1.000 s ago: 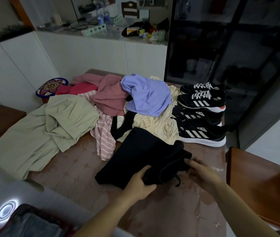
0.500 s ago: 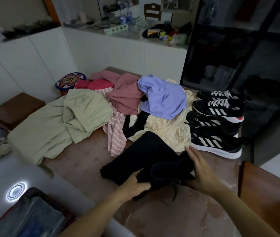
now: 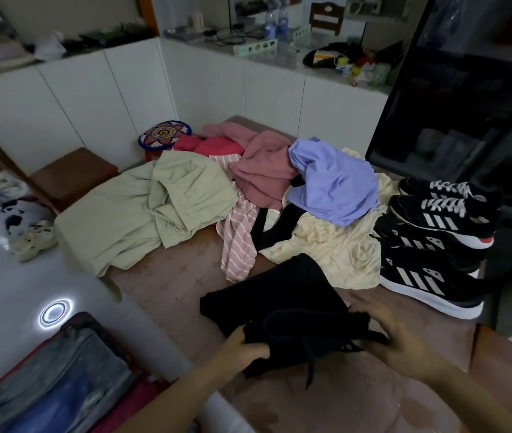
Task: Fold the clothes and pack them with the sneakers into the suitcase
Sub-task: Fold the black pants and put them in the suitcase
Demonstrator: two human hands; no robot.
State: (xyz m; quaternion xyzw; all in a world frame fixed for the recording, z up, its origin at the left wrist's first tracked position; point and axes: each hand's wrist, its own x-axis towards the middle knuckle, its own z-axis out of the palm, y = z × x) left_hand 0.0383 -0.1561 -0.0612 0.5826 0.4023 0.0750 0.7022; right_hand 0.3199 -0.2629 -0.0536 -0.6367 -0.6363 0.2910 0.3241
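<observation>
Left hand (image 3: 242, 348) curled round near-left edge of black garment (image 3: 283, 295), which sits bunched on table (image 3: 170, 276) between both hands. Right hand (image 3: 401, 342) kinda blurry, fingers look spread and fairly straight against garment's right end. Drawstring (image 3: 310, 373) trails between hands. Sneakers (image 3: 429, 254), two black pairs, lined up just beyond right hand. Other clothes heaped beyond both hands: green piece (image 3: 142, 210) off left, cream one (image 3: 332, 248) nearest, purple shirt (image 3: 336, 182) on top. Suitcase (image 3: 45, 379) open on floor, left of left hand.

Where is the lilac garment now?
In the head view, the lilac garment lies atop the cream garment, between the pink garment and the sneakers.
</observation>
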